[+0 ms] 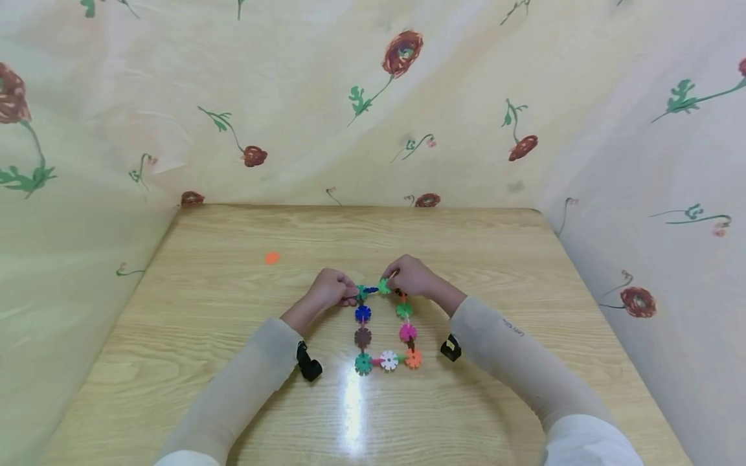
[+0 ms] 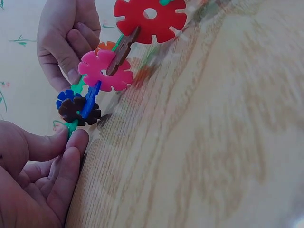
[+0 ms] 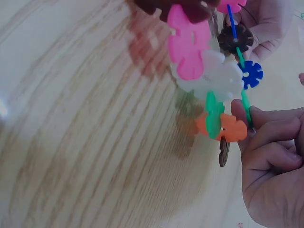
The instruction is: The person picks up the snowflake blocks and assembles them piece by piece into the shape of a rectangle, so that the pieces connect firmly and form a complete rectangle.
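Notched plastic flower discs, slotted into one another, form a rectangular chain on the table, with a white disc point(image 1: 389, 360) in its near side. My left hand point(image 1: 332, 289) pinches a green disc point(image 2: 71, 127) at the far left corner, beside a brown disc point(image 2: 78, 112). Between finger and thumb, my right hand point(image 1: 412, 275) holds another green disc point(image 3: 245, 107), joined to a blue disc point(image 3: 252, 75). Close to these fingers, an orange disc point(image 3: 232, 128) carries a brown disc point(image 3: 223, 152) whose outer end shows free. Finger undersides are partly hidden in the head view.
A loose orange disc point(image 1: 272, 258) lies farther back on the wooden table point(image 1: 221, 291), left of the chain. Flower-patterned cloth point(image 1: 303, 97) hangs behind and on both sides. Black wrist devices, a left one point(image 1: 309, 364) and a right one point(image 1: 451, 348), sit beside the sleeves.
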Motion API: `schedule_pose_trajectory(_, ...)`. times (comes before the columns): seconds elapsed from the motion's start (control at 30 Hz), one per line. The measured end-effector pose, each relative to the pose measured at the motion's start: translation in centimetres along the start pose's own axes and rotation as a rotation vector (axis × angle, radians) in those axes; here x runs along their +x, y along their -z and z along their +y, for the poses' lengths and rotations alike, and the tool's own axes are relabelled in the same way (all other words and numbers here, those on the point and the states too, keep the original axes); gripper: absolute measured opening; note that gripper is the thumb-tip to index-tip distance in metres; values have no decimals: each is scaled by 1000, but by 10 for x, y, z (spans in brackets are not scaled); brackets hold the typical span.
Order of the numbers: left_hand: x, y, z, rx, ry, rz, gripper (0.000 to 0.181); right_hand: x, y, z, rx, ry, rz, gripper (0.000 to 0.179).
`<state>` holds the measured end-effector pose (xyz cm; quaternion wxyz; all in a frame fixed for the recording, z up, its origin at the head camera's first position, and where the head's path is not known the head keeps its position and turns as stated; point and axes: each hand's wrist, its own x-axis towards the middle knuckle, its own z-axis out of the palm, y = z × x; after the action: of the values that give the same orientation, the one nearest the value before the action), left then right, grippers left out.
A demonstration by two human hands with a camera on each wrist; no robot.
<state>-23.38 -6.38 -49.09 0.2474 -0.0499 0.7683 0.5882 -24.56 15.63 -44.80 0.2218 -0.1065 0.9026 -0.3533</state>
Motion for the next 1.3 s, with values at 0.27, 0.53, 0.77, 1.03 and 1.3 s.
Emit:
schedule_pose_trajectory(0.27,1,0,3,-8,-3,7,6,-3,4,-3,37,25,-11,16)
schedule_pose_trajectory(0.53,0,0,1,-11,-1,6,7,-4,1,-1,39,31,-8,16)
schedule_pose_trajectory(0.77,1,0,2,-17,2,-6,7,-4,0,2,42,34,6,18)
schedule_pose_trajectory(1.03,0,-2,2,-9,-5,-5,7,-2,-3,4,83,29,-3,18)
schedule_pose_trajectory(1.3,1,-3,-1,-19,-1,5,7,2,-8,0,96,18,16,14)
